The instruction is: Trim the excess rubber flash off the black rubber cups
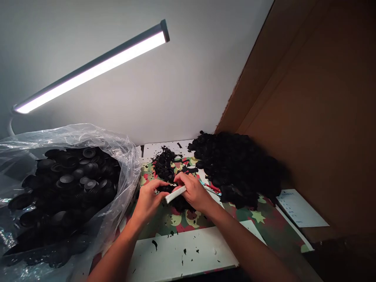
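My left hand pinches a black ribbed rubber part between thumb and fingers, over the middle of the table. Close against it, my right hand is closed on a flat white strip-like tool, whose far end points down and left beside the part. What the tool's working tip looks like is hidden by the fingers. Under both hands lie more dark pieces, partly covered. Just behind the hands is a heap of black rubber scraps.
At left stands a clear plastic bag filled with round black rubber parts. A large black pile lies at right, near a red and blue tool. A white paper and cardboard wall flank it. A lamp hangs above.
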`<control>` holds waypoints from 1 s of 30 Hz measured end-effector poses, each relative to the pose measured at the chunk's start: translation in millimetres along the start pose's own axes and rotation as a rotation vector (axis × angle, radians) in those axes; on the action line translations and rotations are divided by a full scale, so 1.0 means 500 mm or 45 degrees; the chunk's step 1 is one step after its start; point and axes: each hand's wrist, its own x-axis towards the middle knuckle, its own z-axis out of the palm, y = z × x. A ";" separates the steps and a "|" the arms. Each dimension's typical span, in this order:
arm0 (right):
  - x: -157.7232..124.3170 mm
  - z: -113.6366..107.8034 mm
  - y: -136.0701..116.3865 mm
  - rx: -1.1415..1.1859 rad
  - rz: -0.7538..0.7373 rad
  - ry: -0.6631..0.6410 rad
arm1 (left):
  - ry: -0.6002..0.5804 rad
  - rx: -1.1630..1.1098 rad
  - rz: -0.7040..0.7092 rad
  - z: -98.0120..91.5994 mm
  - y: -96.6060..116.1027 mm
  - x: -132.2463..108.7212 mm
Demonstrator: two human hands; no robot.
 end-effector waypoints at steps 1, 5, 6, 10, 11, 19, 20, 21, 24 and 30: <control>0.001 -0.003 -0.001 -0.111 -0.057 -0.035 | 0.014 -0.014 -0.009 0.001 0.002 0.001; 0.010 -0.001 -0.006 -0.448 -0.280 -0.187 | 0.079 -0.058 0.018 0.008 0.003 0.006; 0.012 0.000 -0.005 -0.489 -0.322 -0.206 | 0.088 -0.054 0.030 0.009 0.004 0.008; 0.019 0.007 0.003 -0.466 -0.405 -0.213 | 0.050 0.006 0.004 0.006 0.013 0.012; 0.019 0.008 0.006 -0.421 -0.414 -0.206 | 0.029 0.008 -0.022 0.003 0.017 0.013; 0.013 0.010 -0.007 -0.170 -0.590 -0.065 | -0.159 -0.566 -0.339 -0.004 0.039 0.010; 0.012 0.007 -0.013 -0.181 -0.608 -0.029 | -0.162 -0.656 -0.368 0.002 0.040 0.007; 0.010 0.002 -0.019 -0.194 -0.622 0.011 | -0.154 -0.733 -0.392 0.008 0.041 0.004; 0.002 -0.012 -0.033 -0.208 -0.655 0.112 | -0.113 -0.901 -0.454 0.030 0.045 -0.004; -0.028 -0.003 -0.029 -0.171 -0.569 0.197 | 0.245 -1.115 -0.453 0.015 0.033 0.013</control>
